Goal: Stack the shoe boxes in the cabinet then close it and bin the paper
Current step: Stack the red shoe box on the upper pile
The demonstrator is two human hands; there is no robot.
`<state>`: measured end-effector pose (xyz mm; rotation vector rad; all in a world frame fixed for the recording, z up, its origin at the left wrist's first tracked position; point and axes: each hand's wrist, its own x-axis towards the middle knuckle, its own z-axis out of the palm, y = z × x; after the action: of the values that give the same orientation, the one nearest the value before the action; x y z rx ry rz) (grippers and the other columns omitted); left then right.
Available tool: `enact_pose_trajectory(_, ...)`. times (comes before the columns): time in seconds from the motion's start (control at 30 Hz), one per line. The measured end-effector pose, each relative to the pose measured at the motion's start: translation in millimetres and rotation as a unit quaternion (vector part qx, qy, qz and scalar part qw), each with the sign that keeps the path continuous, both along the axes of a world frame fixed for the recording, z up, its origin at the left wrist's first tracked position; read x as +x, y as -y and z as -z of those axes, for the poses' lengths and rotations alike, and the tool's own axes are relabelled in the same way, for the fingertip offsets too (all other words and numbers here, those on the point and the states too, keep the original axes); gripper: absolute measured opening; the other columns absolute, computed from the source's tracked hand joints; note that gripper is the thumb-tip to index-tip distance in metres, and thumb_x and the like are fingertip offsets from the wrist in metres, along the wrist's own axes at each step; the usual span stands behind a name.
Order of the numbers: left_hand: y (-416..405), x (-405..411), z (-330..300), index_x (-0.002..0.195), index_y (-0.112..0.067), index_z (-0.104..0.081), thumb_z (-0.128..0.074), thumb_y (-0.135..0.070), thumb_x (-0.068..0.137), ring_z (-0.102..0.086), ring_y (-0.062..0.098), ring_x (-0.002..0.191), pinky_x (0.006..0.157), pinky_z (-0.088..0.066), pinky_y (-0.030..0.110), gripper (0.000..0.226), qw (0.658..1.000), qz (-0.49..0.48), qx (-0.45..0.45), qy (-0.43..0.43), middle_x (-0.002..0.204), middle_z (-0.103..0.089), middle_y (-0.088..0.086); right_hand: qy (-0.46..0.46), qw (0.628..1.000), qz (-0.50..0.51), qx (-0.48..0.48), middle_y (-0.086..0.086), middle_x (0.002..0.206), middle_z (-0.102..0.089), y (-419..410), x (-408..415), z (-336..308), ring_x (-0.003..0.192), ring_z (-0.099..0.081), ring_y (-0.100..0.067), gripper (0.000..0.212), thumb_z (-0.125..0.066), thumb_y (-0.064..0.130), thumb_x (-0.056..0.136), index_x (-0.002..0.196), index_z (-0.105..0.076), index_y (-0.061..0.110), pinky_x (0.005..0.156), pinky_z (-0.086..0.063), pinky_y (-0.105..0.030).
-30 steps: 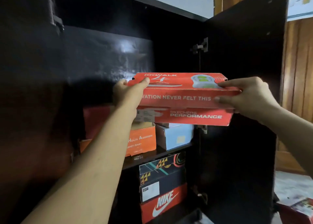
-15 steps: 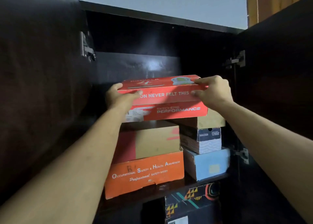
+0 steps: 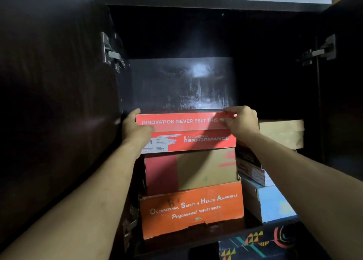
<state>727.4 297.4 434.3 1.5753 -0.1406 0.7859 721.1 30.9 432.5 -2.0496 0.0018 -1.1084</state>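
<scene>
Red shoe box point(image 3: 188, 132) now resting on stack (earlier held above), both hands' fingers point(image 3: 227, 120) gripping lid ends

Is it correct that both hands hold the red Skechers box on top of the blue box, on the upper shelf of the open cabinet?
Not quite. The head view shows the red Skechers box resting on the tan and pink box, not the blue box. Left hand and right hand do hold it.

Dim, dark cabinet point(image 3: 275, 43); glare patch on its back panel, wide-angle bending at edges.
</scene>
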Motion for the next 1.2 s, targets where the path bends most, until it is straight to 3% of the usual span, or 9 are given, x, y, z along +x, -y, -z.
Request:
enact_pose_trajectory(0.1, -1, 2, 4, 0.147, -0.021, -0.037, -0.071, 0.005, 0.078, -0.063, 0.020, 0.095, 0.073, -0.055, 0.033, 0.081, 0.999, 0.011, 0.037, -0.020, 0.120, -0.059, 0.002, 0.004, 1.000, -0.007, -0.001, -0.006, 0.117, -0.068, -3, 12, 4, 0.104, -0.063, -0.024, 0.036, -0.074, 0.020, 0.082, 0.118, -0.069, 0.022, 0.089, -0.043, -0.023)
enact_pose_trajectory(0.27, -2, 12, 17, 0.151, -0.021, -0.027, -0.080, -0.001, 0.072, -0.055, 0.020, 0.118, 0.101, -0.047, 0.034, 0.097, 0.993, 0.001, 0.116, -0.031, 0.138, -0.050, 0.001, -0.015, 0.998, -0.017, -0.051, -0.008, 0.146, -0.045, 1, 27, 9, 0.124, -0.052, -0.029, 0.048, -0.067, 0.007, 0.083, 0.128, -0.061, 0.023, 0.106, -0.041, -0.034)
enact_pose_trajectory(0.37, 1, 13, 19, 0.151, -0.019, -0.028, -0.081, -0.002, 0.069, -0.050, 0.020, 0.126, 0.107, -0.042, 0.035, 0.099, 0.988, -0.030, 0.150, -0.023, 0.144, -0.045, 0.001, -0.025, 0.997, -0.021, -0.065, -0.010, 0.153, -0.033, 5, 28, 12, 0.137, -0.038, -0.028, 0.053, -0.064, 0.005, 0.085, 0.134, -0.056, 0.024, 0.110, -0.037, -0.036)
enact_pose_trajectory(0.57, 6, 8, 22, 0.152, -0.017, -0.022, -0.082, -0.010, 0.070, -0.032, 0.022, 0.140, 0.114, -0.030, 0.032, 0.102, 0.970, -0.088, 0.227, -0.014, 0.154, -0.026, 0.007, -0.025, 0.996, -0.012, -0.089, -0.009, 0.156, -0.029, 7, 25, 15, 0.137, -0.038, -0.028, 0.054, -0.063, 0.006, 0.088, 0.137, -0.052, 0.025, 0.109, -0.036, -0.036)
enact_pose_trajectory(0.7, 18, -5, 23, 0.153, -0.019, -0.013, -0.080, -0.028, 0.072, -0.006, 0.035, 0.147, 0.119, -0.017, 0.041, 0.106, 0.920, -0.182, 0.346, -0.040, 0.160, 0.005, 0.018, -0.044, 0.992, 0.002, -0.122, -0.009, 0.157, -0.027, 7, 17, 16, 0.138, -0.037, -0.029, 0.061, -0.065, 0.010, 0.086, 0.141, -0.045, 0.026, 0.108, -0.036, -0.040)
enact_pose_trajectory(0.83, 49, -21, 33, 0.152, -0.017, -0.014, -0.071, -0.031, 0.079, 0.010, 0.036, 0.147, 0.117, 0.002, 0.053, 0.094, 0.868, -0.236, 0.436, 0.016, 0.160, 0.007, 0.018, -0.054, 0.988, 0.009, -0.144, -0.004, 0.148, -0.043, 10, -2, 15, 0.126, -0.051, -0.029, 0.066, -0.068, 0.016, 0.083, 0.143, -0.042, 0.026, 0.100, -0.046, -0.039)
enact_pose_trajectory(0.93, 84, -31, 43, 0.151, -0.018, -0.020, -0.065, -0.031, 0.082, 0.009, 0.033, 0.148, 0.118, 0.005, 0.054, 0.083, 0.849, -0.210, 0.482, 0.049, 0.161, -0.002, 0.013, -0.054, 0.985, 0.007, -0.162, -0.005, 0.130, -0.061, 18, -26, 15, 0.115, -0.059, -0.026, 0.064, -0.072, 0.021, 0.082, 0.140, -0.045, 0.021, 0.095, -0.049, -0.037)
enact_pose_trajectory(1.07, 133, -48, 61, 0.140, -0.022, -0.040, -0.064, -0.033, 0.082, -0.016, 0.028, 0.145, 0.117, -0.013, 0.052, 0.064, 0.840, -0.090, 0.535, 0.027, 0.154, -0.030, 0.006, -0.088, 0.979, 0.032, -0.181, 0.011, 0.098, -0.066, 37, -68, 21, 0.091, -0.062, -0.013, 0.051, -0.072, 0.020, 0.082, 0.130, -0.056, 0.022, 0.079, -0.047, -0.025)
enact_pose_trajectory(1.2, 175, -67, 91, 0.123, -0.021, -0.055, -0.063, -0.025, 0.080, -0.054, 0.029, 0.117, 0.090, -0.046, 0.037, 0.044, 0.828, 0.065, 0.556, -0.030, 0.128, -0.057, 0.005, -0.177, 0.963, 0.065, -0.194, -0.003, 0.122, -0.063, 70, -113, 40, 0.103, -0.062, -0.022, 0.052, -0.073, 0.026, 0.082, 0.131, -0.056, 0.022, 0.093, -0.050, -0.036)
